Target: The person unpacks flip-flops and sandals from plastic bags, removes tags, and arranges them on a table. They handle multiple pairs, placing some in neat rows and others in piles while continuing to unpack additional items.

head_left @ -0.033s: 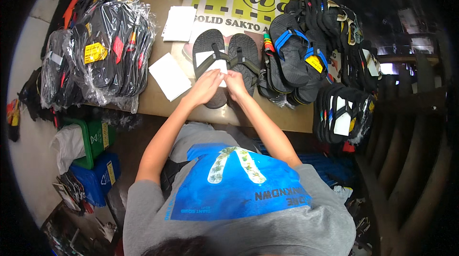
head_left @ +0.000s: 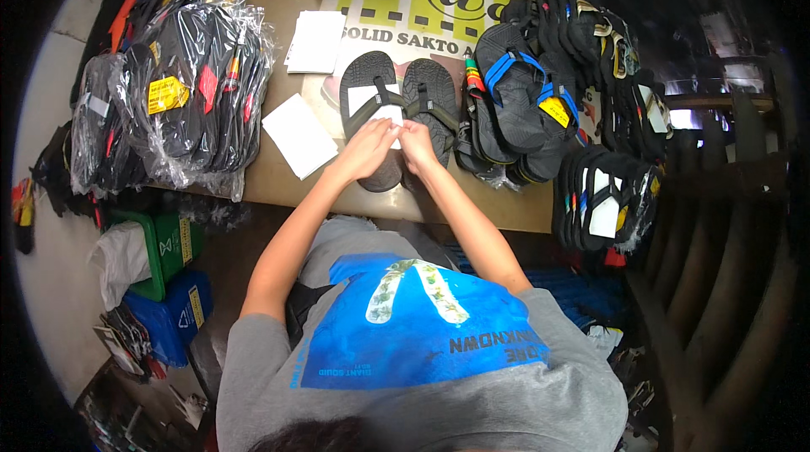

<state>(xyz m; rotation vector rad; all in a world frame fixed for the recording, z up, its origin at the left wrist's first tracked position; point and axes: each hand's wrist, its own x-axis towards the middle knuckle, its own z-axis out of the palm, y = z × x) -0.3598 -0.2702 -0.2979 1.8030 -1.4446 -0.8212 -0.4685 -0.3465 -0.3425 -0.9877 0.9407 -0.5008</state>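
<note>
A pair of dark flip-flops lies side by side on the table in front of me, the left flip-flop [head_left: 368,71] and the right flip-flop [head_left: 429,79], both with olive-grey straps. On the left one's footbed, a white card [head_left: 364,96] passes beneath the strap. My left hand [head_left: 372,151] rests over that sole's heel half, its fingertips closed on the card's near part. From the right, my right hand [head_left: 416,146] meets it, fingers curled and pinching near the same edge. Between the fingertips the card is partly hidden.
Loose white cards [head_left: 301,137] lie left of the flip-flops, with a white card stack [head_left: 316,41] beyond. Plastic-wrapped flip-flops [head_left: 181,89] crowd the table's left. Blue-strapped flip-flops [head_left: 512,89] stand close on the right, before more piles. Green [head_left: 160,250] and blue bins [head_left: 173,317] sit below left.
</note>
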